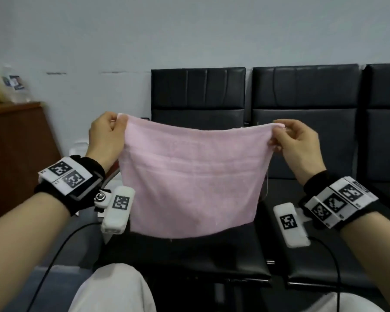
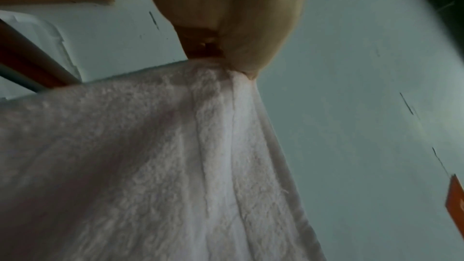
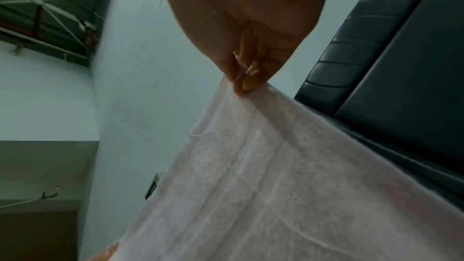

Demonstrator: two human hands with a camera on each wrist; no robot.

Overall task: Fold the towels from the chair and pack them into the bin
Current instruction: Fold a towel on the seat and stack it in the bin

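Observation:
A pink towel (image 1: 191,176) hangs spread out in the air in front of the black chair (image 1: 198,95). My left hand (image 1: 118,122) pinches its upper left corner and my right hand (image 1: 278,129) pinches its upper right corner. The towel's lower edge hangs just above the chair seat (image 1: 189,255). In the left wrist view my left hand (image 2: 226,64) grips the towel (image 2: 150,166) at a bunched corner. In the right wrist view my right hand (image 3: 241,80) nips the towel (image 3: 276,186) edge between thumb and fingertips. No bin can be made out clearly.
A row of black padded chairs (image 1: 306,104) runs to the right against a pale wall. A brown wooden cabinet (image 1: 16,149) stands at the left with a bottle (image 1: 14,84) on top. A whitish object (image 1: 79,147) shows behind my left wrist. My knee (image 1: 113,289) is at the bottom.

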